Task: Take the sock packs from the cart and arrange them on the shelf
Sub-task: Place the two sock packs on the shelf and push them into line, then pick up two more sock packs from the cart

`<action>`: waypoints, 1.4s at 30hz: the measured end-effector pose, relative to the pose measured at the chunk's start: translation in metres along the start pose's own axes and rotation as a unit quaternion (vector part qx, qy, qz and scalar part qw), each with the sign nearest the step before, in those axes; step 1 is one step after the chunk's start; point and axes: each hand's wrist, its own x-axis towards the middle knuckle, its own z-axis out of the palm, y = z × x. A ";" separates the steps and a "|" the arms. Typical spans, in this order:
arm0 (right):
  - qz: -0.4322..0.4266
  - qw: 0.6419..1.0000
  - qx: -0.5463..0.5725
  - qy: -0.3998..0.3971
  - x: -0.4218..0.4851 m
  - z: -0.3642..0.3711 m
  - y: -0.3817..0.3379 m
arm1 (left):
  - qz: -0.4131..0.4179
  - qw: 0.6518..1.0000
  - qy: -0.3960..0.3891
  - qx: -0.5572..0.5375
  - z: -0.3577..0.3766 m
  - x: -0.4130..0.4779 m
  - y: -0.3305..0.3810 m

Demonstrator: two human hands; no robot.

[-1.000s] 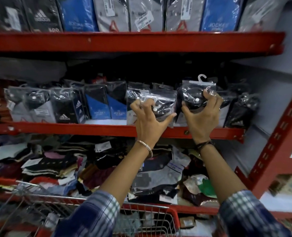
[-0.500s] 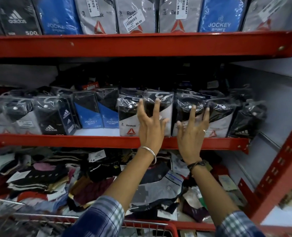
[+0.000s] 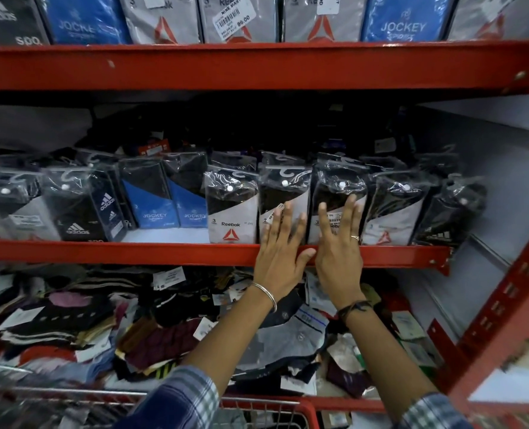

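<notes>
A row of sock packs in clear plastic stands upright along the red middle shelf (image 3: pixel 164 253). My left hand (image 3: pixel 280 258) lies flat, fingers spread, against a black-and-grey Reebok pack (image 3: pixel 283 193). My right hand (image 3: pixel 339 258) presses flat on the neighbouring Reebok pack (image 3: pixel 339 187). Both palms overlap the shelf's front lip. Neither hand grips anything. Another Reebok pack (image 3: pixel 230 205) stands just left of my left hand. The red wire cart (image 3: pixel 272 407) shows at the bottom edge, below my forearms.
Blue Jockey packs (image 3: pixel 164 202) and Adidas packs (image 3: pixel 77 209) fill the shelf's left side. The upper shelf (image 3: pixel 257 66) carries larger boxed packs. Loose socks (image 3: pixel 148 329) are piled on the bottom shelf. A red upright post (image 3: pixel 504 311) stands at right.
A second ago each hand held a sock pack up at the shelf. Both packs now stand in the row, and my hands have opened flat against them and slid down slightly.
</notes>
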 end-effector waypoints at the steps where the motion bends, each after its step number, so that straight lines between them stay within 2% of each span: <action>1: -0.006 1.000 -0.010 -0.008 -0.002 -0.002 0.000 | 0.004 1.000 -0.005 -0.006 -0.001 -0.004 0.000; 5: -0.007 0.999 -0.027 -0.032 -0.010 -0.012 -0.002 | 0.012 0.998 -0.024 -0.054 -0.012 -0.016 0.002; 11: 0.011 0.998 0.020 -0.056 -0.061 -0.020 -0.023 | 0.005 0.991 0.046 -0.129 -0.035 -0.063 -0.004; 13: 0.016 0.996 0.043 -0.071 -0.093 -0.017 -0.037 | 0.004 0.987 0.047 -0.152 -0.034 -0.096 -0.013; 17: 0.047 0.985 0.102 -0.129 -0.164 -0.002 -0.069 | -0.043 0.984 0.007 -0.170 -0.027 -0.181 -0.038; 21: 0.092 0.956 0.148 -0.236 -0.225 0.019 -0.103 | -0.116 0.975 -0.052 -0.185 -0.018 -0.262 -0.071; 25: 0.102 0.920 0.148 -0.347 -0.286 0.049 -0.138 | -0.207 0.953 -0.121 -0.186 -0.011 -0.352 -0.116; 30: 0.140 0.863 0.123 -0.470 -0.351 0.093 -0.162 | -0.353 0.900 -0.190 -0.172 0.008 -0.458 -0.169; 33: 0.150 0.829 0.105 -0.528 -0.387 0.123 -0.172 | -0.415 0.864 -0.247 -0.147 0.026 -0.502 -0.186; 37: 0.158 0.799 0.068 -0.576 -0.422 0.161 -0.184 | -0.459 0.816 -0.326 -0.130 0.051 -0.533 -0.196; 42: 0.185 0.762 0.032 -0.620 -0.452 0.213 -0.200 | -0.536 0.759 -0.340 -0.145 0.091 -0.549 -0.204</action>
